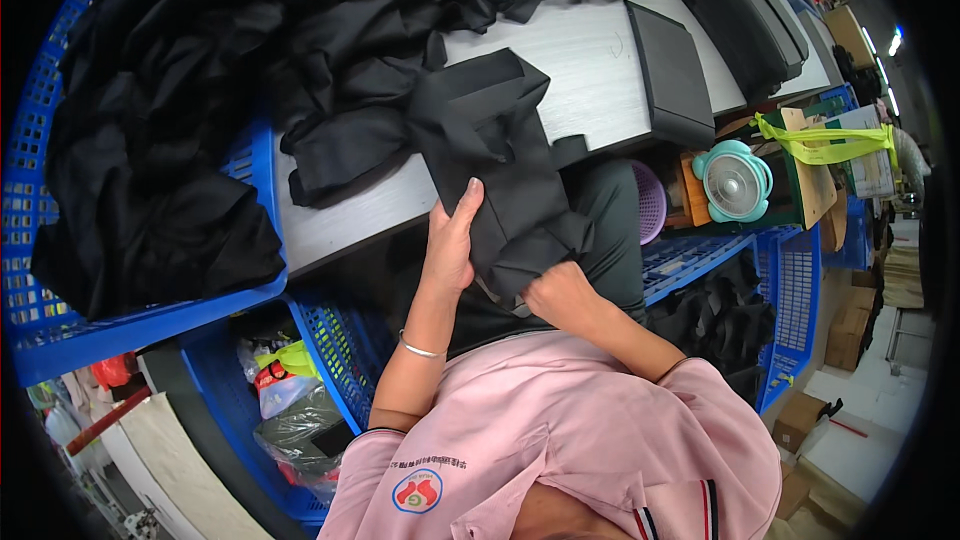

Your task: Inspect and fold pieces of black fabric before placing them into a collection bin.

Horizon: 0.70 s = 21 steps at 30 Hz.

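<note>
A black fabric piece [515, 185] reaches from the table edge down over my lap, folded over in places. My left hand [456, 240] grips its left side, the thumb lying on top and the other fingers hidden beneath the cloth. At the lower end, my right hand [562, 295] is closed on the same cloth, its fingertips partly tucked under a fold. Beyond my hands, a large heap of black fabric [350, 50] covers the far left of the white table [545, 50].
A blue crate [150, 335] with black cloth stands at the left, and another holding plastic bags [310, 430] is below it. On the right are a dark flat box [672, 70], a teal fan [735, 180], a purple basket [650, 202] and a crate of black pieces [795, 300].
</note>
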Each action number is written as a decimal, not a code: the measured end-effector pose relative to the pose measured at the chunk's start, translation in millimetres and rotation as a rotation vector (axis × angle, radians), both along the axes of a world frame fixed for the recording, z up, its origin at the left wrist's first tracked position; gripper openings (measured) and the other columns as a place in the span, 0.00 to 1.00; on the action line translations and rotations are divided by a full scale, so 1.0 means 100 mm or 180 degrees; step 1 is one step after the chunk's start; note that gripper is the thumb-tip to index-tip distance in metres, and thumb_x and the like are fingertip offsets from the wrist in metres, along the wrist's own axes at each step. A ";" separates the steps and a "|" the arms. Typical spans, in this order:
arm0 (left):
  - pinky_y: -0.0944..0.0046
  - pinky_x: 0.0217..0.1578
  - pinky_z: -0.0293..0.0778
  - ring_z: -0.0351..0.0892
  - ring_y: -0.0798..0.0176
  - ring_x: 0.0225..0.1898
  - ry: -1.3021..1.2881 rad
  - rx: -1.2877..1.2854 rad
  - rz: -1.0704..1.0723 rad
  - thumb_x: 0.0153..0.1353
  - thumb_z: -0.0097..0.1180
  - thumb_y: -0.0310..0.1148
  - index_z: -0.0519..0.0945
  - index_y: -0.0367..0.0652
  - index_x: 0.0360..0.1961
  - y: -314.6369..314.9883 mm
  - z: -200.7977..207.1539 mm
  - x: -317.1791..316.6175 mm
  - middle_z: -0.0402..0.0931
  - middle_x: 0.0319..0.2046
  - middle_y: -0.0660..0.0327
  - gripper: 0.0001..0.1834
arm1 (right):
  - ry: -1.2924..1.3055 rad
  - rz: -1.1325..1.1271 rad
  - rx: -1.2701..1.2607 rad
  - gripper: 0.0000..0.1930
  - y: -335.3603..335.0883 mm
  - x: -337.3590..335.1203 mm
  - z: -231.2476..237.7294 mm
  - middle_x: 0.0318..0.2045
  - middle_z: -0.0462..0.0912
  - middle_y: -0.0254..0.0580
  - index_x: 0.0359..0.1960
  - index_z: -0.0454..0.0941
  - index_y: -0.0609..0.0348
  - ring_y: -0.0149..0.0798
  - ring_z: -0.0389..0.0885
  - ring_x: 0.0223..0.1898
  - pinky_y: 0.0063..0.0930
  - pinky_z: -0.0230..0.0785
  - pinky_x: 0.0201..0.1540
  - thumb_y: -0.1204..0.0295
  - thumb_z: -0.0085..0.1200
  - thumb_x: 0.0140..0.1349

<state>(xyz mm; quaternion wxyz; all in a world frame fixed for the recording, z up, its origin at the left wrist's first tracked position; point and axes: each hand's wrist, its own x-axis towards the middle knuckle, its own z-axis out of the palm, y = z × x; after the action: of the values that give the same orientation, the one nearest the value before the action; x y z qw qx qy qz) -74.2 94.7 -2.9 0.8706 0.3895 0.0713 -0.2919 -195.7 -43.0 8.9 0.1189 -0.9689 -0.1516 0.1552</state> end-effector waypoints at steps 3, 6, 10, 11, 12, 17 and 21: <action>0.61 0.54 0.77 0.80 0.63 0.52 0.0093 -0.0009 0.0002 0.71 0.56 0.39 0.73 0.36 0.60 0.11 -0.09 0.03 0.78 0.54 0.58 0.22 | -0.1019 -0.0827 0.1697 0.08 0.01 0.08 0.55 0.32 0.85 0.46 0.37 0.85 0.60 0.40 0.85 0.30 0.28 0.78 0.33 0.78 0.59 0.54; 0.62 0.58 0.71 0.75 0.65 0.54 -0.0140 0.0057 0.0177 0.70 0.57 0.44 0.73 0.33 0.59 0.17 -0.13 -0.02 0.77 0.53 0.57 0.26 | -0.1933 -0.1778 0.2166 0.07 -0.13 0.27 0.93 0.33 0.87 0.45 0.40 0.83 0.66 0.36 0.87 0.34 0.25 0.76 0.41 0.83 0.53 0.63; 0.66 0.58 0.70 0.75 0.68 0.53 -0.0360 0.0174 0.0116 0.72 0.54 0.46 0.74 0.34 0.59 0.20 -0.19 -0.10 0.78 0.53 0.61 0.26 | -0.2157 -0.1694 0.1298 0.14 -0.40 0.65 0.89 0.41 0.85 0.53 0.42 0.81 0.70 0.50 0.84 0.44 0.32 0.75 0.47 0.70 0.63 0.61; 0.67 0.57 0.69 0.75 0.69 0.53 -0.0395 0.0193 -0.0036 0.73 0.53 0.47 0.74 0.34 0.59 0.21 -0.22 -0.13 0.78 0.53 0.62 0.26 | -0.1520 -0.1669 0.1546 0.19 -0.53 0.65 0.81 0.42 0.83 0.60 0.43 0.80 0.73 0.56 0.83 0.46 0.35 0.74 0.50 0.64 0.62 0.62; 0.67 0.57 0.69 0.75 0.69 0.53 -0.0398 0.0181 0.0003 0.73 0.53 0.47 0.74 0.34 0.59 0.23 -0.26 -0.16 0.78 0.53 0.62 0.26 | -0.0421 -0.1799 0.1398 0.20 -0.64 0.68 0.80 0.39 0.85 0.56 0.43 0.80 0.74 0.47 0.85 0.44 0.30 0.74 0.48 0.63 0.60 0.64; 0.66 0.54 0.73 0.78 0.70 0.51 0.0131 -0.0684 -0.0604 0.73 0.51 0.47 0.77 0.37 0.57 0.23 -0.15 -0.21 0.80 0.52 0.62 0.24 | 0.1103 -0.2442 0.4428 0.12 -0.81 0.52 0.38 0.38 0.87 0.35 0.43 0.85 0.65 0.26 0.82 0.40 0.23 0.73 0.46 0.71 0.64 0.62; 0.65 0.54 0.74 0.80 0.69 0.50 0.0088 -0.0595 -0.0626 0.72 0.53 0.44 0.77 0.37 0.58 0.02 -0.27 -0.29 0.81 0.51 0.61 0.22 | 0.0923 -0.2557 0.5296 0.12 -0.65 0.32 0.32 0.36 0.85 0.34 0.41 0.84 0.65 0.25 0.80 0.35 0.21 0.73 0.45 0.74 0.67 0.57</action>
<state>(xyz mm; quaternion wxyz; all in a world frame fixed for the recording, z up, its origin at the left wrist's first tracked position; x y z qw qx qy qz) -103.6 96.7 -29.5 0.8693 0.3078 0.0173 -0.3865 -163.8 -108.1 41.0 0.8368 -0.5232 0.1486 0.0634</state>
